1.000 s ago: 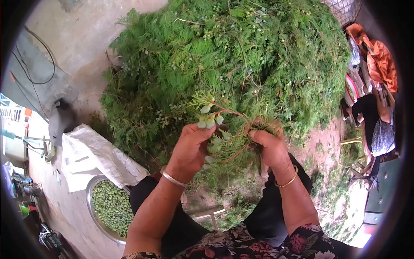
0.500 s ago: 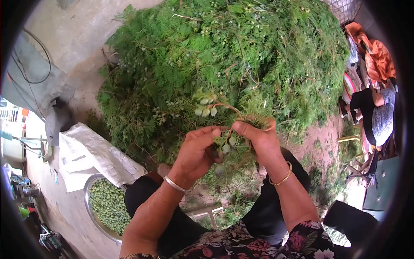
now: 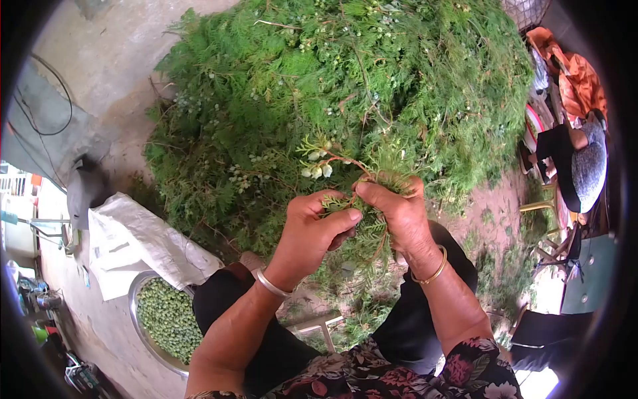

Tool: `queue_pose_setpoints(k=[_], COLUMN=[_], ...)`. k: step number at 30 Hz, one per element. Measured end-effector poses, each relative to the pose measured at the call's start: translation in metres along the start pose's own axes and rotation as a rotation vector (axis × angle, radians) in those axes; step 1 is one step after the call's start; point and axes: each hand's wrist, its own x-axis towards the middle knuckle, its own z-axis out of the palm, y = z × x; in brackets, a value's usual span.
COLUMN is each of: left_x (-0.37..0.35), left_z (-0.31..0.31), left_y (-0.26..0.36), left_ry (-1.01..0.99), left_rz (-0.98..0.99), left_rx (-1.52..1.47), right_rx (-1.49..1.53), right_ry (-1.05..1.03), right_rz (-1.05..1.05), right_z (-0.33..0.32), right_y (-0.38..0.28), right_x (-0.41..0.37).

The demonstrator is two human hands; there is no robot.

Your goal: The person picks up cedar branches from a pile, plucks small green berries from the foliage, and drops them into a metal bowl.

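Sprig (image 3: 346, 159) sits in the right hand (image 3: 399, 209), stem pinched by thumb and fingers. Long axis runs far-left from that pinch to the pods (image 3: 317, 171). Left hand (image 3: 316, 229) is nearer the pods, just short of them, fingers bent around leaves (image 3: 336, 204); can't tell if gripping. Heap (image 3: 319, 80) far, bowl (image 3: 135, 316) near left.

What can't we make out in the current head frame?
All head view:
- Left hand: what its fingertips touch, hidden by its thumb and leaves.
- Right hand: most of its grip on the sprig, hidden behind its thumb and foliage.
- Basin: right rim, behind the knee; part of the upper rim, under the white sack.
- Branch pile: far side, cut off by the top edge.
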Motion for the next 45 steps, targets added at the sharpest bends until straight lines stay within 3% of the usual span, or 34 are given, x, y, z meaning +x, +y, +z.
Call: queue_pose_setpoints(k=[2, 5, 7, 8, 9, 11, 15, 16, 20, 22, 27, 30, 34, 38, 41, 43, 44, 45], left_x=[0.001, 0.000, -0.009, -0.011, -0.011, -0.012, -0.008, -0.007, -0.006, -0.008, -0.012, -0.014, -0.016, -0.014, -0.016, -0.019, -0.020, -0.020], left_z=[0.002, 0.000, 0.004, 0.002, 0.001, -0.003, -0.006, -0.013, -0.014, -0.002, 0.013, 0.017, 0.018, 0.014, 0.017, 0.008, 0.003, -0.003], left_y=[0.002, 0.010, 0.013, 0.004, 0.003, 0.003, 0.008, 0.002, -0.008, -0.005, -0.021, -0.019, -0.015, -0.019, -0.018, -0.020, -0.020, -0.018], left_ry=[0.016, -0.009, -0.077, -0.128, -0.135, -0.189, -0.014, -0.075, -0.111, -0.110, -0.096, -0.121, -0.061, -0.043, 0.028, 0.103, 0.179, 0.182], left_rz=[-0.004, -0.175, -0.356, -0.380, -0.381, -0.214, -0.103, -0.086, -0.062, -0.076, -0.140, -0.076, -0.112, -0.135, -0.156, -0.182, -0.209, -0.202], left_rx=[0.049, -0.113, 0.205, 0.084, 0.083, -0.239, -0.382, -0.418, -0.387, -0.199, -0.247, -0.275, -0.233, -0.256, -0.294, -0.287, -0.280, -0.277], right_rx=[-0.024, 0.064, 0.024, 0.050, 0.047, 0.104, 0.144, 0.142, 0.133, 0.109, 0.155, 0.069, -0.121, -0.084, -0.223, -0.617, -0.047, 0.144], right_ry=[0.005, 0.070, 0.235, 0.332, 0.339, 0.253, 0.259, 0.254, 0.276, 0.300, 0.367, 0.381, 0.377, 0.384, 0.462, 0.470, 0.618, 0.610], right_rz=[-0.016, -0.025, -0.078, -0.042, -0.044, 0.007, 0.051, 0.033, 0.033, 0.013, -0.056, -0.056, -0.145, -0.114, -0.092, -0.362, -0.265, -0.192], right_z=[-0.002, -0.003, -0.014, -0.018, -0.025, -0.035, -0.031, -0.031, -0.022, -0.018, -0.013, -0.015, -0.014, -0.015, -0.025, -0.038, -0.041, -0.041], right_y=[0.001, 0.003, -0.007, -0.015, -0.019, -0.023, -0.029, -0.025, -0.013, -0.015, -0.006, -0.002, 0.000, 0.004, -0.005, -0.010, -0.015, -0.028], right_x=[-0.001, 0.001, 0.013, 0.018, 0.020, 0.021, 0.017, 0.018, 0.022, 0.023, 0.026, 0.026, 0.024, 0.025, 0.027, 0.037, 0.044, 0.044])
